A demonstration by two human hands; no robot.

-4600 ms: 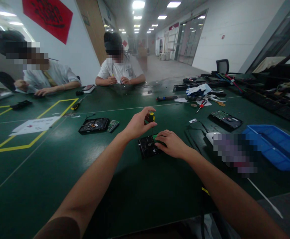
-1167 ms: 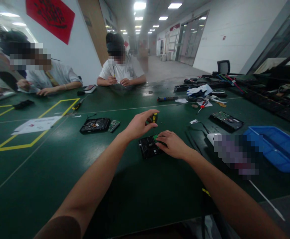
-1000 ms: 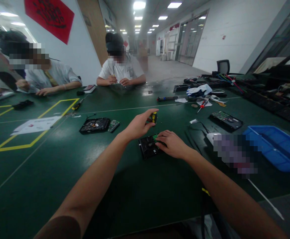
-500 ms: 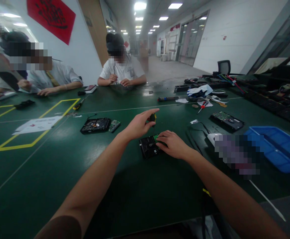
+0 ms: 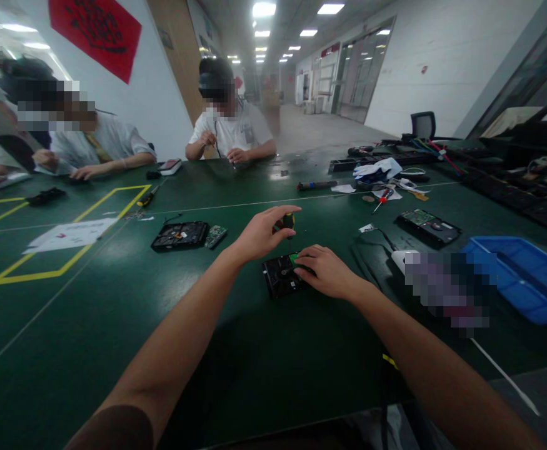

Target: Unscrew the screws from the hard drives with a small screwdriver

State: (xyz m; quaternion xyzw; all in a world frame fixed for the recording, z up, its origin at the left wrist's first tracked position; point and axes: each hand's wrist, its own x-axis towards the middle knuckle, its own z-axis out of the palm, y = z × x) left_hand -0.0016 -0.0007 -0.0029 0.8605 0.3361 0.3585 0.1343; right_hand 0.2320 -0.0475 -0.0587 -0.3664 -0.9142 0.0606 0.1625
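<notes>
A black hard drive (image 5: 280,280) lies on the green table in front of me, with a green circuit board (image 5: 294,258) on its far right part. My left hand (image 5: 266,234) grips a screwdriver (image 5: 289,220) with a black and yellow handle between thumb and fingers. The screwdriver stands upright, its thin shaft pointing down at the drive's far edge; whether the tip sits in a screw is too small to tell. From the right, my right hand (image 5: 322,270) holds the drive, fingers bent over the board and its right side.
Left of the drive lie another opened hard drive (image 5: 180,236) and a loose circuit board (image 5: 215,236). To the right are a third hard drive (image 5: 427,227), a blue tray (image 5: 526,275) and a red screwdriver (image 5: 384,199). Two people (image 5: 230,134) sit across the table.
The screwdriver's handle has turned a little in my left hand, showing more of its top. My right hand stays put. The person opposite has shifted their hands.
</notes>
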